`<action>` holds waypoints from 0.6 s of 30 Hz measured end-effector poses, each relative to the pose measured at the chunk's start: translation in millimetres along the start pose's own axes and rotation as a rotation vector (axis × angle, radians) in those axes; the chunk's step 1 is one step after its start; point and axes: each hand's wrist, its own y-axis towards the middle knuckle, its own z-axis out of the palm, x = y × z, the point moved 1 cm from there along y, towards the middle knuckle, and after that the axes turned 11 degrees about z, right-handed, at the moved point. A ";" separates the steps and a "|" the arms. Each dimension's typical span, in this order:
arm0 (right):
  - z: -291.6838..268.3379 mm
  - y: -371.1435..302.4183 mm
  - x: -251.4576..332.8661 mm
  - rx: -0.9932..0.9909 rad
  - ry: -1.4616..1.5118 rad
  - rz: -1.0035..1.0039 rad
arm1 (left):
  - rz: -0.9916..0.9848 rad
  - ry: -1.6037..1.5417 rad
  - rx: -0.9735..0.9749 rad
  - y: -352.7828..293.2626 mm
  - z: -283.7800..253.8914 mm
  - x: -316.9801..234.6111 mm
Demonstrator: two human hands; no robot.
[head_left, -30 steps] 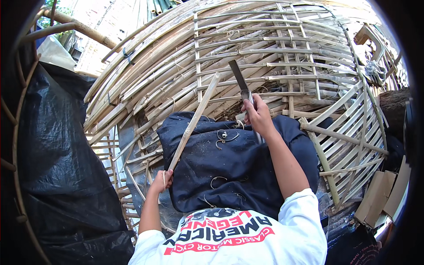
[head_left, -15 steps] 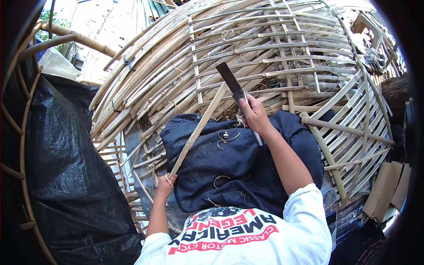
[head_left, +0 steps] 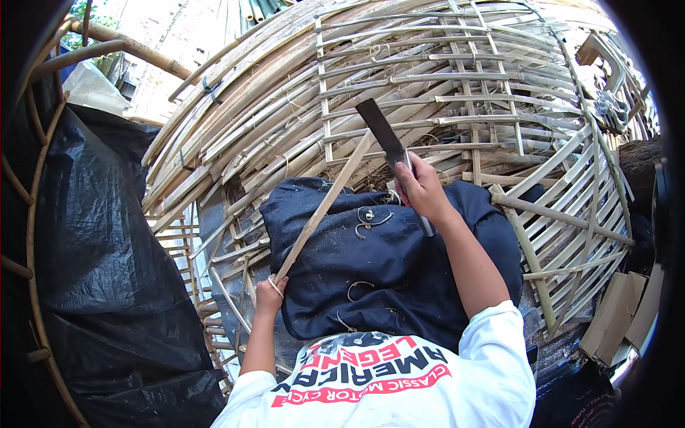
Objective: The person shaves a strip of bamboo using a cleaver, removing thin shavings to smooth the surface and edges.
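My left hand (head_left: pixel 270 294) is closed around the lower end of a long, flat bamboo strip (head_left: pixel 325 205), which slants up and away to the right. In my right hand (head_left: pixel 422 190) is a knife (head_left: pixel 382 132) with a broad dark blade and a metal tube-like handle, whose lower end sticks out below my fist. The blade points up and to the left, close to the strip's far end; whether the two touch I cannot tell. Beneath the strip and my right hand, a dark cloth (head_left: pixel 342 264) with thin curled shavings on it covers my lap.
A large pile of split bamboo strips (head_left: pixel 235 128) lies ahead, with a woven bamboo lattice (head_left: pixel 421 78) on top. Black plastic sheeting (head_left: pixel 107 264) hangs at the left beside a bamboo frame. At the right are a slatted bamboo panel (head_left: pixel 571 221) and a cardboard box (head_left: pixel 614 314).
The whole view has shifted slightly. My right hand and the knife are a little farther right; both hands keep their holds, and the strip stays at nearly the same slant.
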 end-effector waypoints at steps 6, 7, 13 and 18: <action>12.4 -1.8 -7.4 0.109 -0.403 0.066 | 0.053 0.140 -0.053 -1.6 2.7 -1.6; 14.6 -3.2 -6.1 0.150 -0.526 0.044 | 0.047 0.160 -0.054 -1.2 2.1 -3.7; 15.7 -0.2 2.7 -0.039 -0.299 0.075 | 0.090 0.208 -0.149 -5.8 13.7 6.9; 30.0 -4.1 -18.2 0.006 -0.465 0.020 | 0.083 0.229 -0.154 -4.1 12.3 -1.1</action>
